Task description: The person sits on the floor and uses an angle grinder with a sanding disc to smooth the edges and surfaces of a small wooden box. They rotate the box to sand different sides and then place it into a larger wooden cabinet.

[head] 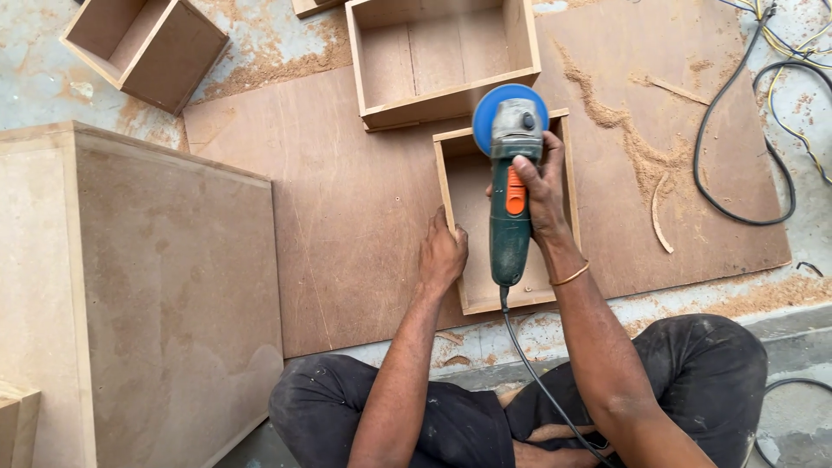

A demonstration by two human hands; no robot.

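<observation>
My right hand [542, 186] grips a green angle grinder [510, 234] with an orange switch. Its blue sanding disc [487, 113] rests at the far rim of a small open wooden box [472, 199]. My left hand [442, 256] presses on the left wall of that box, holding it on a plywood sheet [347, 217]. The grinder's black cord [537, 381] runs back between my knees.
A larger open wooden box [442, 52] lies just beyond. Another box [143, 48] sits at the top left, and a tall board cabinet [139, 286] stands at my left. Sawdust [641, 156] and black and coloured cables [745, 130] lie to the right.
</observation>
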